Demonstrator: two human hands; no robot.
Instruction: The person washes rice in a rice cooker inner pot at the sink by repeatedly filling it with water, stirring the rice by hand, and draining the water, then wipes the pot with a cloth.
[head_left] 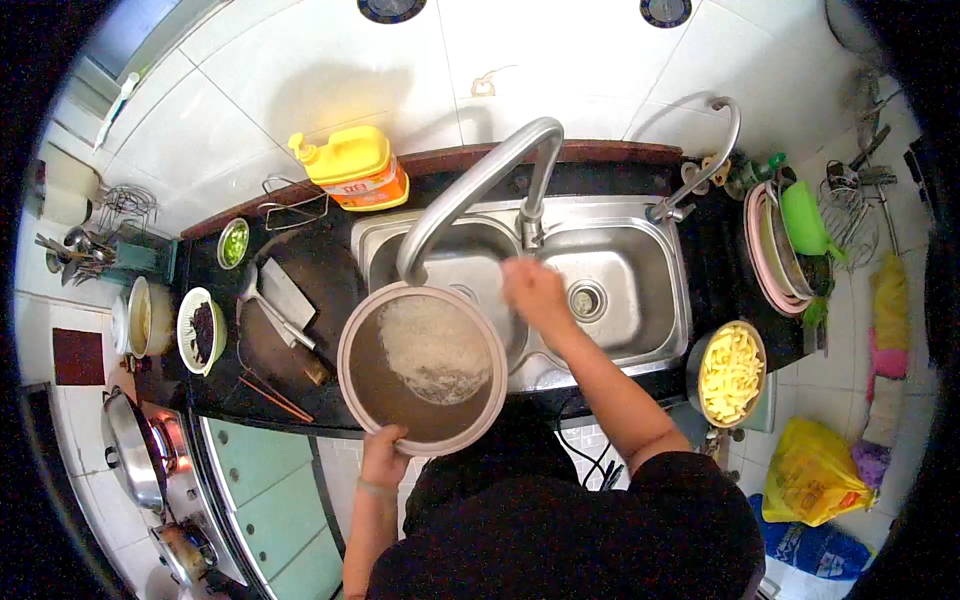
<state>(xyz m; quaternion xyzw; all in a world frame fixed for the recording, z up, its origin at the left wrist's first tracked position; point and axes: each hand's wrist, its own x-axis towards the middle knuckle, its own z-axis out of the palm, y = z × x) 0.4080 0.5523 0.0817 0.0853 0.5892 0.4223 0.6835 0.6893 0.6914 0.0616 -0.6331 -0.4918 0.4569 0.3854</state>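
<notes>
My left hand (383, 457) grips the near rim of a round pot (352, 375), fingers closed on its edge. The pot has a pale pinkish rim and a grey inside, and is tilted toward me at the sink's left front edge. Inside lies a whitish, wet, grainy mass that looks like rice (435, 345). My right hand (540, 302) hangs over the sink divider, apart from the pot; its fingers are smeared by motion. The tall curved faucet (480, 180) ends just above the pot's far rim; I cannot tell whether water runs.
The double steel sink (640, 345) lies ahead. A yellow jug (355, 170) stands behind it. On the left are a cleaver (288, 292), chopsticks (275, 398) and a white bowl (190, 345). A bowl of yellow cut pieces (730, 375) sits right. A lit stove (185, 450) is far left.
</notes>
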